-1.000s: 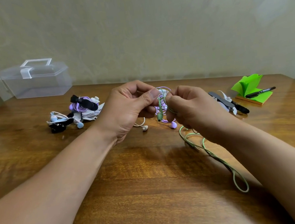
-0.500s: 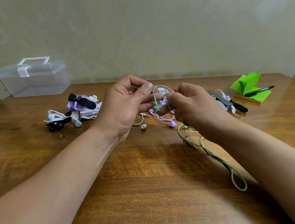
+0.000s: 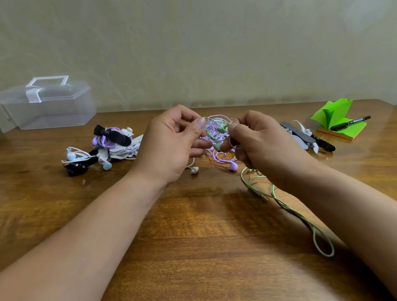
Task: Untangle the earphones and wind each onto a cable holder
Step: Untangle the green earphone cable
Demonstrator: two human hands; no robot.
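My left hand (image 3: 172, 146) and my right hand (image 3: 261, 143) are raised over the middle of the wooden table (image 3: 178, 239), each pinching the green earphones (image 3: 218, 135) near the two buds. The green cable trails down under my right wrist and ends in a loop (image 3: 323, 245) on the table. Behind my hands lies a purple earphone tangle (image 3: 217, 153) with a white bud (image 3: 194, 170) beside it. Two wound bundles lie at the left: a purple and white one (image 3: 115, 142) and a blue and black one (image 3: 80, 161). Spare cable holders (image 3: 302, 136) lie at the right.
A clear plastic box (image 3: 49, 105) with a lid stands at the back left against the wall. At the far right a green sticky-note pad (image 3: 337, 119) carries a black marker (image 3: 350, 123).
Both hands have shifted slightly and drawn a little apart, turning the green buds between the fingertips. The green cable on the table has barely moved.
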